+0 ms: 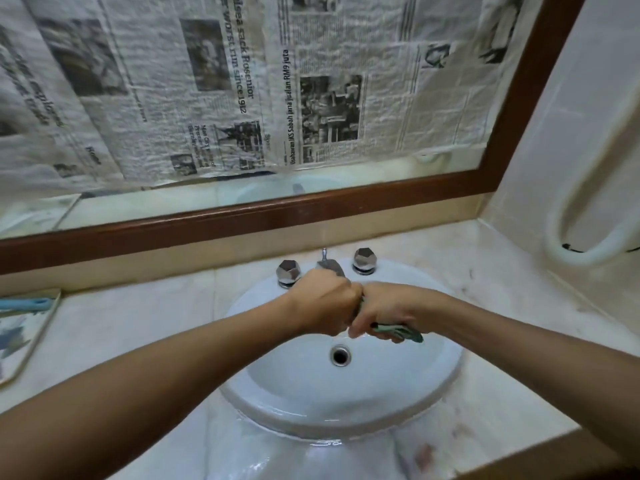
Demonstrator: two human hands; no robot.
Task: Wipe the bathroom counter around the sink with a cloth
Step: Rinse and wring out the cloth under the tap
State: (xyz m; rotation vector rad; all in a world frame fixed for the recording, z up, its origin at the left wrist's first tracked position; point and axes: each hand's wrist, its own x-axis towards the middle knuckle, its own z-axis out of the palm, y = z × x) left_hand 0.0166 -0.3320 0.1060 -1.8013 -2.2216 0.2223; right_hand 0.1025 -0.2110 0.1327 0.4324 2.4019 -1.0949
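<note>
The pale marble counter (131,327) surrounds the white sink (311,410). Over its bowl, just near of the tap (329,266), the left hand (322,303) and right hand (384,313) touch, both fists clenched round a twisted green cloth (401,331).

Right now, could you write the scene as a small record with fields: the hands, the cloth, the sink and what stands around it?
left hand: fist closed above the sink, apparently gripping one end of the cloth
right hand: grips the cloth, knuckles against the left hand
cloth: green, bunched, one end sticking out of the right hand
sink: white, oval, drain open
taps: left knob, right knob, spout between them
counter: pale stone, tray at its left edge
</note>
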